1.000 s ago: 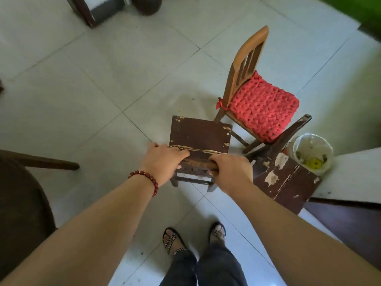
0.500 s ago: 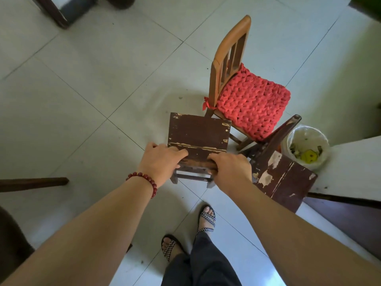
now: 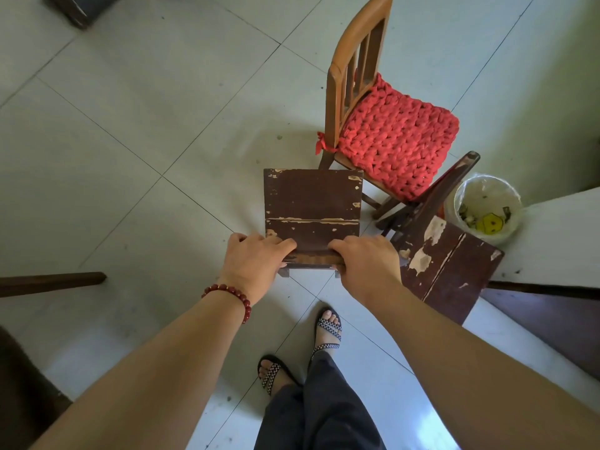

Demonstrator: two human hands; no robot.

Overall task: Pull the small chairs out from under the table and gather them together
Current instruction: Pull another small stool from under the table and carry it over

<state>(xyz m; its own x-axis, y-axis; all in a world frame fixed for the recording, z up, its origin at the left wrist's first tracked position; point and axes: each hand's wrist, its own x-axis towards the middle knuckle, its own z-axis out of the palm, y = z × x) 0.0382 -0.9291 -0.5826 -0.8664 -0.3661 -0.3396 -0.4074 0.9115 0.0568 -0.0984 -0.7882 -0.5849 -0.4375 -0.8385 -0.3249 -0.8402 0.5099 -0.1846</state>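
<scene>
A small dark brown chair (image 3: 311, 199) with chipped paint stands on the tiled floor in front of me. My left hand (image 3: 251, 264) and my right hand (image 3: 365, 261) both grip its backrest rail at the near edge. Just beyond it to the right stands a light wooden small chair (image 3: 354, 60) with a red knitted cushion (image 3: 396, 141). A second dark brown chipped chair (image 3: 448, 267) sits to the right, close beside the one I hold, its backrest leaning toward the cushion chair.
A white bin (image 3: 487, 206) with scraps stands right of the chairs, against a white table edge (image 3: 558, 232). A dark wooden leg (image 3: 52, 282) juts in at the left. My sandalled feet (image 3: 328, 329) stand just behind the held chair. Dark furniture (image 3: 81, 8) sits at the top left.
I have stepped forward with the held chair, bringing it nearer the cushion chair. Both hands keep the same grip on the backrest.
</scene>
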